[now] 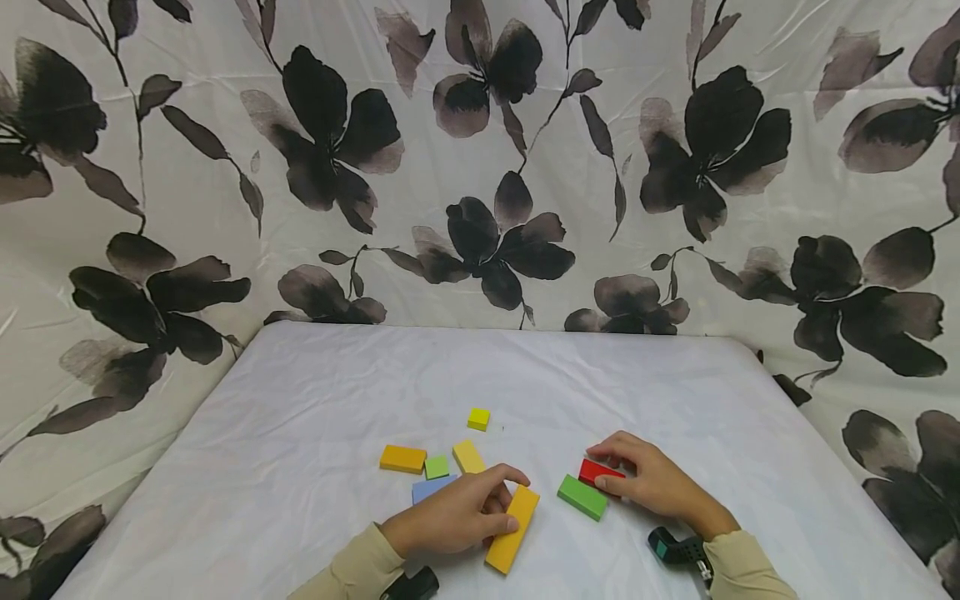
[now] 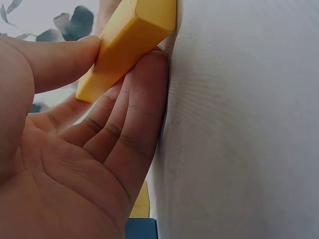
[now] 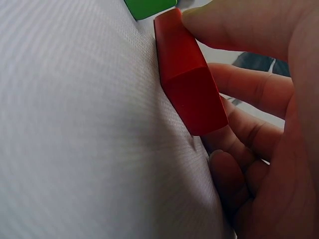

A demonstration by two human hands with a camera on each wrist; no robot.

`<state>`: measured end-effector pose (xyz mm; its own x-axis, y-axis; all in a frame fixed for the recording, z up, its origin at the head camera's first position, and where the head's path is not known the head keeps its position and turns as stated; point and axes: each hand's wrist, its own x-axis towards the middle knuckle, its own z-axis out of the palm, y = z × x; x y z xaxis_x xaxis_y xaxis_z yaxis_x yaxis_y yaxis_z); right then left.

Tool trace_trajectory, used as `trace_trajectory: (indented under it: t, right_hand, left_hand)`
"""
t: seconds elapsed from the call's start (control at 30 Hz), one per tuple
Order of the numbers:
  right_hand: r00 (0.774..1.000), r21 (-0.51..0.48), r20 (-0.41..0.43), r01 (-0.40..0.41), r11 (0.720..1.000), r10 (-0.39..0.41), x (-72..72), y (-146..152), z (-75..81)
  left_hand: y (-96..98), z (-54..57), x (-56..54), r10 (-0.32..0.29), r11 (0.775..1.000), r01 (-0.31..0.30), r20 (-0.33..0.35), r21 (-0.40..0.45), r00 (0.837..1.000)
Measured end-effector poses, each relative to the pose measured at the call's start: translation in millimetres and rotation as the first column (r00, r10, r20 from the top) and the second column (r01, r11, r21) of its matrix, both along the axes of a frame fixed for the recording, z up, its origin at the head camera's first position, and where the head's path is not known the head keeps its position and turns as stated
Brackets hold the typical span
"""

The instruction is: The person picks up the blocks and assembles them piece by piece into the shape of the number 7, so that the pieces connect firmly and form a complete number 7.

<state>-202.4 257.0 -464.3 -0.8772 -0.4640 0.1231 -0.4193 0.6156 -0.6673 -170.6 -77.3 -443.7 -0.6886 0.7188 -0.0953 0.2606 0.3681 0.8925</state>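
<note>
My left hand (image 1: 457,512) pinches a long orange-yellow block (image 1: 513,530) between thumb and fingers, low over the white cloth. In the left wrist view the thumb presses one face of this block (image 2: 129,45), with the fingers behind it. On the right, my right hand (image 1: 652,479) holds a red block (image 1: 600,473) by its sides. The right wrist view shows the red block (image 3: 192,84) against the cloth, thumb on its upper face. A green block (image 1: 582,497) lies just in front of the red one.
Left of centre lie an orange block (image 1: 403,458), a small light-green block (image 1: 437,467), a pale yellow block (image 1: 468,456) and a blue block (image 1: 432,488) partly hidden by my left hand. Farther back sits a small yellow cube (image 1: 478,418). Floral fabric hangs behind the white-covered table (image 1: 337,383).
</note>
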Motion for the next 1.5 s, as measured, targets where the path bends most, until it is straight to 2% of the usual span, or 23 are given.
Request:
trace_trajectory:
  t: [0.73,1.17,1.37,1.5]
  right_hand:
    - [1.000,-0.010,0.002,-0.009,1.000,0.009,-1.0,0.5,0.3]
    - [1.000,-0.010,-0.008,-0.016,1.000,0.016,-0.1,0.4,0.3]
    - [1.000,-0.008,0.001,-0.006,1.000,0.006,0.0,0.1,0.4]
    - [1.000,-0.010,-0.004,-0.007,1.000,0.007,0.2,0.1,0.6]
  left_hand:
    - [-1.1,2.2,-1.4,0.031,0.999,-0.032,-0.021,-0.030,0.999]
    - [-2.7,-0.9,-4.1,-0.003,0.999,-0.004,-0.117,-0.052,0.993]
    - [-3.7,0.7,-3.7,0.005,0.996,-0.020,-0.169,-0.089,0.986]
    - [-3.6,0.7,-3.5,0.016,0.996,-0.031,-0.170,-0.087,0.985]
